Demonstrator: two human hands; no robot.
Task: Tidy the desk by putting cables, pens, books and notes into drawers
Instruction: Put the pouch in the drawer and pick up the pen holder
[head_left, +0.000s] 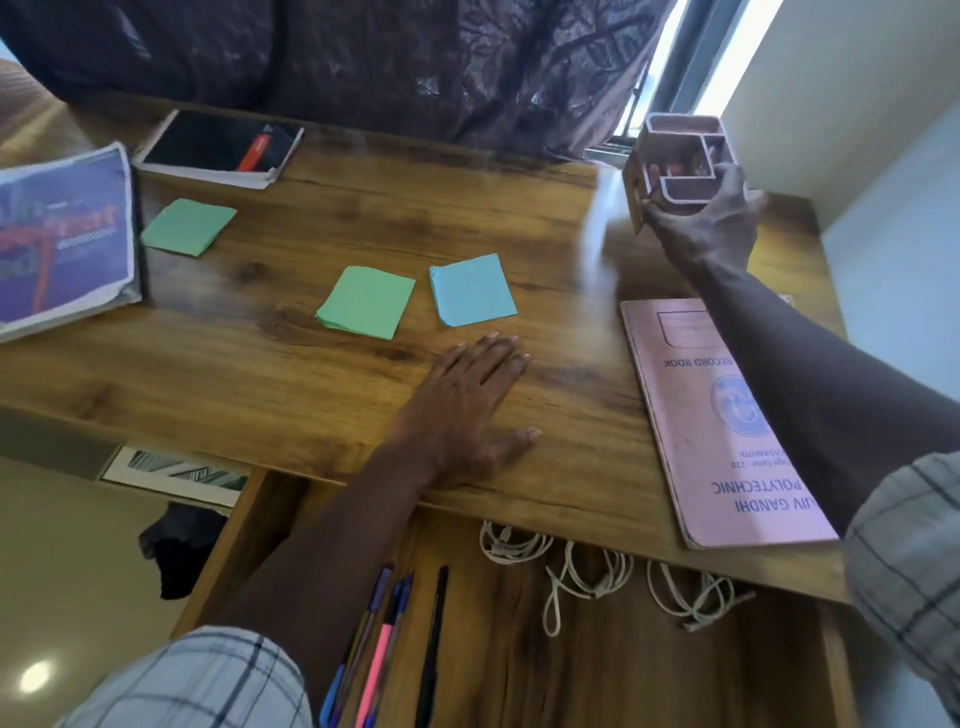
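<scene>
My right hand (711, 223) grips a pink desk organiser (675, 156) at the desk's far right corner, lifted and tilted toward me. My left hand (467, 410) lies flat on the wooden desk (311, 374), fingers straight, just short of a blue note pad (471, 291). Two green note pads (366, 302) (188, 226) lie further left. A pink record book (717, 426) rests at the right under my forearm. The open drawer (623, 665) below holds several pens (384, 644) and white cables (587, 577).
A purple book (57, 239) sits at the left edge, and a dark-covered book with a red item on it (221, 148) lies at the back left. A dark patterned curtain (415, 62) hangs behind the desk. A window (691, 52) is at the back right.
</scene>
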